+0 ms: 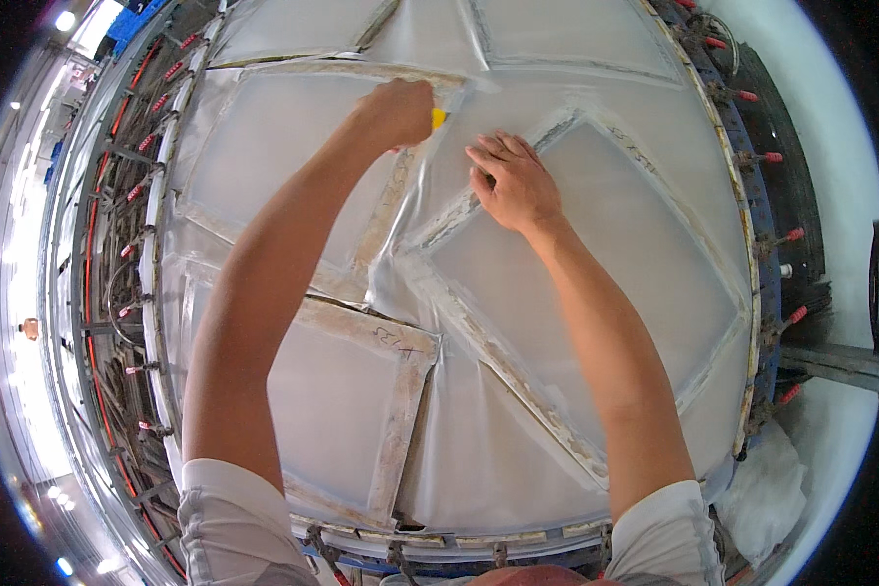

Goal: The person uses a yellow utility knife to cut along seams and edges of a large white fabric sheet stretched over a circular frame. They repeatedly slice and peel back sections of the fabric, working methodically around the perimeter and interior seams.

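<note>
My left hand (393, 115) is closed round a small yellow tool (439, 118). Only a short yellow end with a dark edge shows past the fist, so its kind is hidden. That hand sits over the upper right corner of a rectangular frame (381, 220) with worn, tan-stained borders. My right hand (516, 183) lies with its fingers stretched out on the translucent film (596, 93), beside the upper left edge of a tilted rectangular frame (645, 161). The film stretches over both frames and wrinkles into a shiny fold between them.
More film-covered frames lie around, one with handwritten marks (393, 339) near the lower middle. Clamps with red handles (774, 157) line the large table's rim on both sides. Crumpled clear plastic (764, 483) hangs at the lower right. Metal rails and hoses run along the left.
</note>
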`<state>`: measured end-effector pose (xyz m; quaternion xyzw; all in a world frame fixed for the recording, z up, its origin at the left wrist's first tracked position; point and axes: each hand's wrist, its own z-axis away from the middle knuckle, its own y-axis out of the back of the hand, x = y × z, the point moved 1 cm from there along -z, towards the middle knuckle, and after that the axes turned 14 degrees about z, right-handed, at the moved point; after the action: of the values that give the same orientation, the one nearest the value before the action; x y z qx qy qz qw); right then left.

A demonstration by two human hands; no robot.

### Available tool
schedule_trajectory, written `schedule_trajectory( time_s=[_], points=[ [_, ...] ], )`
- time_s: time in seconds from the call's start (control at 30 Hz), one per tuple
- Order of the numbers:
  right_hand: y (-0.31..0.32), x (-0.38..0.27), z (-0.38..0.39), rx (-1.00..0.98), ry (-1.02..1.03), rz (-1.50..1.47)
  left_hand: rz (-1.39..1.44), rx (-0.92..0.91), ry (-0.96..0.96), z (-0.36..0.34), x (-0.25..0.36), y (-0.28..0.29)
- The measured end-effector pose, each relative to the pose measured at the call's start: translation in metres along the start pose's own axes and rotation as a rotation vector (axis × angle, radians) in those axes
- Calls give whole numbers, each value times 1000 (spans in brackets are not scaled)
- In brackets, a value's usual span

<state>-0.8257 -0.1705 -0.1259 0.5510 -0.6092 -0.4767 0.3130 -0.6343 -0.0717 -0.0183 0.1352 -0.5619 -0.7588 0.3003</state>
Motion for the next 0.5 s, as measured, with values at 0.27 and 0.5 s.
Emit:
schedule_trajectory(
  time_s=[0.27, 0.5],
  points=[
    [-1, 2, -3, 12, 10, -50, 63, -323, 65, 32, 4, 38],
    [-6, 5, 1, 161, 53, -27, 69, -273, -4, 125, -14, 17]
  ],
)
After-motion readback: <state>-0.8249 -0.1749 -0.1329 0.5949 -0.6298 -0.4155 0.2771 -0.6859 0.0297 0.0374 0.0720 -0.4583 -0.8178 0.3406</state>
